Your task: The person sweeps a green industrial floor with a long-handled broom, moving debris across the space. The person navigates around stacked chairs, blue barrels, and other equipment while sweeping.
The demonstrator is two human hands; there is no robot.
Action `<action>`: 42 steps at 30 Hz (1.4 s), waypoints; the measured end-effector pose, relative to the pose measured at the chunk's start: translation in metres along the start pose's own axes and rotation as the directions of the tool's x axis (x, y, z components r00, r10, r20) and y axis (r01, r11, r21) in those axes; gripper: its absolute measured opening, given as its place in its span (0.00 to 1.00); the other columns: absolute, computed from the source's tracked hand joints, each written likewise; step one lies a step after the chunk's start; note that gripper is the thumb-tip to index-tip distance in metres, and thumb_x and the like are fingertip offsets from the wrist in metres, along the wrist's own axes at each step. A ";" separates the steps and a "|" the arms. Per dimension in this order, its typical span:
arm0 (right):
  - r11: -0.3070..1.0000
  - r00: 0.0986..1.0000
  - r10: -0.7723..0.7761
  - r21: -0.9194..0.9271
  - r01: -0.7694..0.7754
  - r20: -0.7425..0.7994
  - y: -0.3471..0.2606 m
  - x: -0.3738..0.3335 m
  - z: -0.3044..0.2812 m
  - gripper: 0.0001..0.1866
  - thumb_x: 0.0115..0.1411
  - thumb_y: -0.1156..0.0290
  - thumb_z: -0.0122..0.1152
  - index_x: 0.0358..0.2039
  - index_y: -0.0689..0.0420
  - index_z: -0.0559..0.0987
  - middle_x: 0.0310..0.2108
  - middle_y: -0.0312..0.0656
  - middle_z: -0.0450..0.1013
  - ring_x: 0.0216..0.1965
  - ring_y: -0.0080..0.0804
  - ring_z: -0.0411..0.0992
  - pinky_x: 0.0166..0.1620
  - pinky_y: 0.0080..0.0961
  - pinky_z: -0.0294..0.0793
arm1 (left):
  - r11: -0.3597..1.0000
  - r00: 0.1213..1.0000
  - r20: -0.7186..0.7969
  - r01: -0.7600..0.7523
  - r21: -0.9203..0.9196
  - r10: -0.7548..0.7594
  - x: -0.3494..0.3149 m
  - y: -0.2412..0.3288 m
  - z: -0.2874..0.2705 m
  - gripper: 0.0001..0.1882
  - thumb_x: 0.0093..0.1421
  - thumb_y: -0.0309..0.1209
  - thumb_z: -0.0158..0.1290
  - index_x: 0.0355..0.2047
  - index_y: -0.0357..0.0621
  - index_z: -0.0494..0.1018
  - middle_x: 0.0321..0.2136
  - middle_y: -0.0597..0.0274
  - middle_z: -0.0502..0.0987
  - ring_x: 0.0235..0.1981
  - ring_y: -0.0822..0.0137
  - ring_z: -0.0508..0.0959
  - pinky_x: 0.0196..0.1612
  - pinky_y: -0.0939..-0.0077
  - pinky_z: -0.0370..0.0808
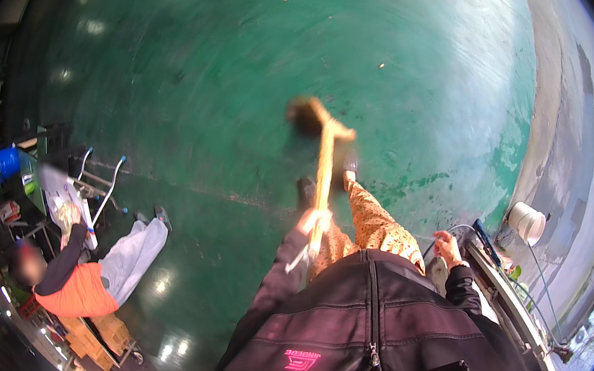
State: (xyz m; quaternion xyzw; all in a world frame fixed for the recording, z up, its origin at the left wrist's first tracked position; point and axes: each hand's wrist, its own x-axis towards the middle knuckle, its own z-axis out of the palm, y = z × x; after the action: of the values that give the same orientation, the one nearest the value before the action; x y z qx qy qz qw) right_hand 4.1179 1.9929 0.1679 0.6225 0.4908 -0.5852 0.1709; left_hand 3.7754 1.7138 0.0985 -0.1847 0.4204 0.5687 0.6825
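My left hand [314, 222] is wrapped round a long yellowish wooden-looking stick [325, 166] held out in front of my legs. At its far end the stick branches, and a dark brown, blurred lump [303, 116] shows there; its kind is too smeared to tell. A pale, thin curved end sticks out below the hand. My right hand [447, 248] is raised at my right side, fingers loosely bent and apart, with nothing visible in it. It is close to a metal-edged counter or sink [506, 286] and a thin grey hose [460, 227].
Green floor [225, 83] stretches ahead, with wet-looking patches and small scraps. A white bucket [526, 222] is at the right by a grey strip. At left, a person in an orange vest [76, 290] sits beside a metal-framed table [100, 184], a blue drum [5, 165] and cardboard boxes [111, 332].
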 end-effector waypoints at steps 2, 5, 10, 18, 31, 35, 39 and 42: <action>1.000 1.000 0.001 -0.029 -0.001 0.006 0.009 -0.011 -0.004 0.16 0.45 0.76 0.43 0.37 0.60 0.69 0.14 0.36 0.65 0.14 0.21 0.63 0.17 0.18 0.63 | 0.995 0.998 0.063 0.029 -0.097 -0.023 0.077 0.059 0.035 0.09 0.50 0.28 0.47 0.29 0.36 0.64 0.13 0.68 0.63 0.11 0.75 0.64 0.13 0.82 0.63; 1.000 0.999 -0.012 0.003 0.012 -0.047 0.022 -0.031 -0.018 0.14 0.47 0.75 0.44 0.37 0.58 0.69 0.15 0.35 0.63 0.15 0.21 0.63 0.19 0.18 0.65 | 0.985 0.981 0.176 0.109 -0.134 -0.084 0.153 0.140 0.085 0.07 0.50 0.26 0.47 0.28 0.36 0.62 0.13 0.71 0.60 0.10 0.81 0.60 0.12 0.87 0.60; 0.967 0.995 0.072 0.249 -0.054 -0.064 0.049 -0.037 -0.047 0.14 0.49 0.75 0.43 0.39 0.56 0.70 0.18 0.36 0.65 0.18 0.24 0.65 0.21 0.20 0.67 | 0.988 0.993 0.116 0.027 -0.149 -0.009 0.099 0.197 0.123 0.08 0.50 0.22 0.49 0.22 0.42 0.59 0.12 0.73 0.58 0.09 0.82 0.59 0.10 0.88 0.58; 0.959 0.982 0.182 0.228 -0.166 -0.048 0.028 0.038 -0.035 0.16 0.45 0.76 0.42 0.38 0.57 0.70 0.14 0.38 0.64 0.13 0.28 0.63 0.17 0.24 0.64 | 0.957 0.881 -0.419 -0.278 -0.079 0.221 -0.100 0.136 0.044 0.09 0.48 0.25 0.53 0.24 0.47 0.63 0.13 0.70 0.64 0.08 0.78 0.63 0.10 0.85 0.61; 0.974 0.986 -0.168 0.148 0.169 -0.016 -0.254 0.112 0.090 0.16 0.47 0.76 0.43 0.39 0.55 0.70 0.18 0.34 0.65 0.17 0.22 0.65 0.21 0.20 0.68 | 0.908 0.929 -0.369 -0.134 -0.396 -0.024 -0.116 0.208 -0.152 0.15 0.47 0.26 0.44 0.08 0.51 0.53 0.04 0.70 0.53 0.02 0.75 0.52 0.05 0.79 0.48; 0.984 0.982 -0.179 0.036 0.177 0.066 -0.304 0.093 0.143 0.16 0.49 0.76 0.44 0.40 0.56 0.70 0.19 0.32 0.65 0.17 0.21 0.64 0.22 0.18 0.68 | 0.999 0.917 -0.399 0.026 -0.024 -0.033 -0.030 0.293 -0.087 0.14 0.47 0.31 0.47 0.09 0.50 0.57 0.03 0.68 0.56 0.02 0.75 0.55 0.04 0.79 0.50; 0.974 0.973 -0.211 -0.065 0.217 0.095 -0.323 0.079 0.181 0.16 0.47 0.75 0.45 0.39 0.58 0.70 0.16 0.34 0.65 0.16 0.20 0.63 0.20 0.17 0.66 | 0.998 0.996 -0.094 -0.014 -0.068 0.008 0.063 0.380 -0.055 0.14 0.47 0.31 0.48 0.10 0.46 0.57 0.06 0.65 0.59 0.03 0.72 0.59 0.05 0.78 0.54; 0.841 0.872 -0.352 -0.294 0.454 0.339 -0.327 0.086 0.181 0.17 0.45 0.74 0.46 0.38 0.57 0.71 0.14 0.37 0.65 0.15 0.22 0.63 0.19 0.19 0.63 | 0.996 0.997 0.076 0.007 -0.089 0.000 0.110 0.442 -0.062 0.10 0.45 0.28 0.50 0.11 0.45 0.62 0.05 0.67 0.58 0.05 0.72 0.60 0.06 0.77 0.57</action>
State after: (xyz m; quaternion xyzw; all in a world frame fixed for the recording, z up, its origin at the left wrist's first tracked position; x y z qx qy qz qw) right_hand 3.7368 2.0363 0.1626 0.3751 0.6831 -0.5864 0.2209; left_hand 3.3415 1.8628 0.0766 -0.1941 0.3682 0.5922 0.6900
